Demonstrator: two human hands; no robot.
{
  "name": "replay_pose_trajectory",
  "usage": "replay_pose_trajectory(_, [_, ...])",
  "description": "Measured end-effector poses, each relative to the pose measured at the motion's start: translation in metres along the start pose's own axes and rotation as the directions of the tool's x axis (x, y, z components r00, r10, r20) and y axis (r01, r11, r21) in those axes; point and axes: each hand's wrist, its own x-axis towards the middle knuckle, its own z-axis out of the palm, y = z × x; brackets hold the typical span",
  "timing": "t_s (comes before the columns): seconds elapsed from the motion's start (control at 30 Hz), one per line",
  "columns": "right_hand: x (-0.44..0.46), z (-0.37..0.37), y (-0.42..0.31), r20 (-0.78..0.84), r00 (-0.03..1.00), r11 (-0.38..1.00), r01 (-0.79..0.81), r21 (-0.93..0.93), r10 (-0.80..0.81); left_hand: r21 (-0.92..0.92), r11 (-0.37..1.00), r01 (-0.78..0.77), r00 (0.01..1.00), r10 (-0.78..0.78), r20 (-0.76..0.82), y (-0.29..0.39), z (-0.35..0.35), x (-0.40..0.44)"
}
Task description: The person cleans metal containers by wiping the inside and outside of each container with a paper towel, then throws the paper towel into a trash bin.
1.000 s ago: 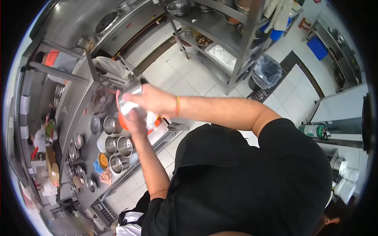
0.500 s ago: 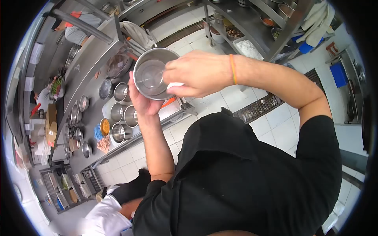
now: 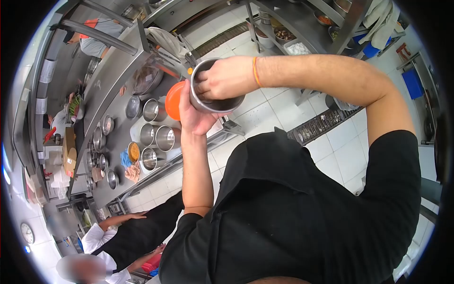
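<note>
A deep steel pot (image 3: 226, 105) is tilted with its mouth towards me, off the counter. My left hand (image 3: 195, 113) grips its side and underside from the left. Inside the mouth are the bent fingers of my right hand (image 3: 227, 79), which wears an orange-yellow band; what they hold is hidden. Just behind my left hand is a round orange item (image 3: 174, 100), partly covered. On the counter (image 3: 113, 151) stand several steel pots, one of them a pot (image 3: 165, 137) nearest the edge, and a container of orange-yellow food (image 3: 134, 151).
A person (image 3: 137, 236) in a white top and black apron is at the lower left. Another person (image 3: 100, 38) is beyond the counter. Blue and pink cloths (image 3: 133, 172) lie near the pots. A steel shelf unit (image 3: 302, 28) and a floor drain (image 3: 319, 127) are further right.
The pot has moved right and its mouth has turned, with my right hand now deeper inside. The orange item shows more. The person in the apron has come further into view.
</note>
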Motion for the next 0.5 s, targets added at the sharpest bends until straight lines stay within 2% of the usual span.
replay_pose_trajectory(0.03, [0.001, 0.002, 0.001, -0.005, 1.000, 1.000, -0.020, 0.020, 0.020, -0.008, 1.000, -0.025, 0.999, 0.025, -0.043, -0.002, 0.003, 0.000])
replay_pose_trajectory(0.07, [0.002, 0.006, -0.007, 0.091, 0.991, 0.993, -0.087, -0.078, 0.094, 0.031, 0.997, -0.076, 0.991, 0.079, -0.112, -0.003, 0.008, -0.001])
replay_pose_trajectory(0.17, [0.003, 0.006, -0.024, 0.220, 0.912, 0.938, -0.338, -0.081, 0.347, 0.083, 0.996, -0.042, 0.993, 0.051, -0.106, 0.006, -0.003, -0.007])
replay_pose_trajectory(0.2, [0.008, 0.007, -0.028, 0.283, 0.896, 0.937, -0.349, -0.029, 0.342, 0.206, 0.973, -0.105, 0.959, 0.154, -0.240, 0.004, -0.002, -0.006])
replay_pose_trajectory(0.3, [0.015, -0.010, -0.039, 0.372, 0.856, 0.848, -0.466, 0.253, 0.359, 0.327, 0.931, -0.161, 0.945, 0.241, -0.220, 0.007, -0.006, -0.008])
replay_pose_trajectory(0.33, [0.017, -0.013, -0.038, 0.361, 0.849, 0.774, -0.511, 0.375, 0.386, 0.295, 0.935, -0.197, 0.946, 0.260, -0.192, 0.008, -0.004, -0.008])
replay_pose_trajectory(0.4, [0.021, -0.015, -0.035, 0.346, 0.828, 0.577, -0.556, 0.597, 0.441, 0.231, 0.936, -0.264, 0.944, 0.300, -0.139, 0.010, 0.004, -0.007])
replay_pose_trajectory(0.43, [0.020, -0.008, -0.032, 0.208, 0.863, 0.421, -0.418, 0.805, 0.461, 0.197, 0.935, -0.294, 0.940, 0.320, -0.118, 0.009, 0.008, -0.008])
replay_pose_trajectory(0.47, [0.027, -0.002, -0.036, 0.247, 0.773, 0.039, -0.331, 0.943, 0.585, 0.220, 0.909, -0.353, 0.925, 0.375, -0.064, 0.004, 0.011, -0.007])
replay_pose_trajectory(0.5, [0.035, 0.002, -0.038, 0.336, 0.669, -0.330, -0.141, 0.933, 0.663, 0.204, 0.877, -0.436, 0.888, 0.456, -0.064, -0.005, 0.010, -0.004])
